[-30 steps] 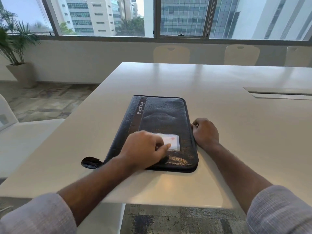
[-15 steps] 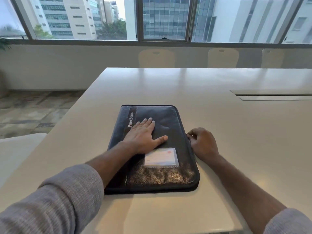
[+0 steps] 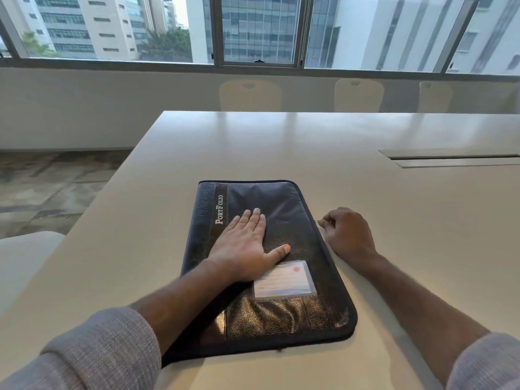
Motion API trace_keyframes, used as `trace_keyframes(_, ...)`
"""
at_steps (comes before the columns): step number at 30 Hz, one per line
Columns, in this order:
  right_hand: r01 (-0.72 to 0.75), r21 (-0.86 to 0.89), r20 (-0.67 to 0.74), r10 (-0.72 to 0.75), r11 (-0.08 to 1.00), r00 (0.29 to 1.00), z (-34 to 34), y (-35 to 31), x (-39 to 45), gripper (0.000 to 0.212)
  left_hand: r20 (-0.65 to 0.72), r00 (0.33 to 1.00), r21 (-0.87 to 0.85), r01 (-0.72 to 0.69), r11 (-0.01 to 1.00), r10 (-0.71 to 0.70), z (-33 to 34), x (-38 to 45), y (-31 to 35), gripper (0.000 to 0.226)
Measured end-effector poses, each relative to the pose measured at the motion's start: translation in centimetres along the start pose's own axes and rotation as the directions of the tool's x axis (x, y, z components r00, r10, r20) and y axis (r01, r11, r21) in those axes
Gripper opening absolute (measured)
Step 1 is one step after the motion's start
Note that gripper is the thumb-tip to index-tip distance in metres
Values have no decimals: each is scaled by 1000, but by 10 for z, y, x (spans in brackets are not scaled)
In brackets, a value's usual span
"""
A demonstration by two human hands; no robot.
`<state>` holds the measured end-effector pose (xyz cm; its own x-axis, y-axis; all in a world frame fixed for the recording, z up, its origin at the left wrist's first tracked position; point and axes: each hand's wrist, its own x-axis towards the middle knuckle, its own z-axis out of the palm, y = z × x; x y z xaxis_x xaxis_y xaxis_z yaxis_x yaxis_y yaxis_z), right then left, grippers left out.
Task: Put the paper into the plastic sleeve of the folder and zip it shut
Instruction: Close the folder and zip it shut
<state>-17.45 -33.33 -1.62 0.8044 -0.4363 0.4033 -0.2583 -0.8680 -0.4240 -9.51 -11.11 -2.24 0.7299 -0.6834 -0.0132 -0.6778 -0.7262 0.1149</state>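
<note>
A dark, rectangular zip-around folder of grained leather-like material (image 3: 281, 220) lies closed and flat on the pale, smooth surface (image 3: 394, 220), a little below the middle of the frame, its long sides running away from the viewer. A brown strip down its left side carries the white word "PortFolio" (image 3: 219, 209). On the cover's lower right part sits a small clear plastic pocket holding a pale card (image 3: 284, 280).

The left hand (image 3: 247, 249) rests palm down on the cover at the centre of the frame, fingers straight and together, pointing to the far edge, thumb spread out to the right just above the card pocket. A grey knitted sleeve (image 3: 92, 350) covers the forearm at the lower left.

The right hand (image 3: 347, 235) sits on the surface just right of the folder's right edge, curled, with thumb and fingertips pinched on a small metal zip pull (image 3: 317, 221) at that edge. How far the zip is drawn along the edge cannot be told.

No paper shows outside the folder.

Pale chair backs (image 3: 250, 95) line the far side, under a wide window (image 3: 259, 29) along the top of the frame.
</note>
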Motion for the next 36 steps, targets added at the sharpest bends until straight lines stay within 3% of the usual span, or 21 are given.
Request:
trace_keyframes(23, 57, -81, 65, -51, 995, 997, 28, 0, 87, 18, -26, 1000, 13, 5, 1000, -4, 1, -6, 0, 107)
trace_keyframes(36, 82, 2, 97, -82, 997, 992, 41, 3, 102, 16, 22, 1000, -7, 10, 1000, -10, -4, -3, 0, 109)
